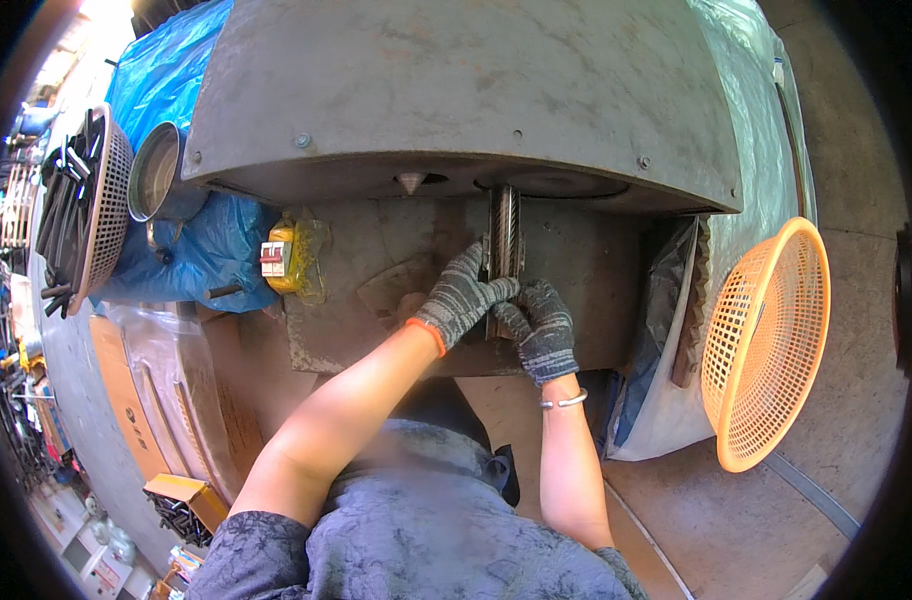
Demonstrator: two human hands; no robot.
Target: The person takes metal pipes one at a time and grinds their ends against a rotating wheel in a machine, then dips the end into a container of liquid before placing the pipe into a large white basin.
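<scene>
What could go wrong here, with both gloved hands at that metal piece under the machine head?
Both hands, left and right, grip the upright ribbed metal piece right beneath the machine head, so fingers might get pinched if it comes down. The knit gloves could snag on the ribbing. The piece may tilt or slip on the worn table.

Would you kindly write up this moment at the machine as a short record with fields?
Setting: large grey metal machine seen from above, person at its work table
Left hand: grey knit glove, fingers on the upright metal bar
Right hand: grey knit glove, gripping the bar lower down
Right wrist: metal bracelet
Right side: orange mesh basket, tilted on edge
Left side: yellow switch box, metal bowl, grey basket of dark rods
</scene>
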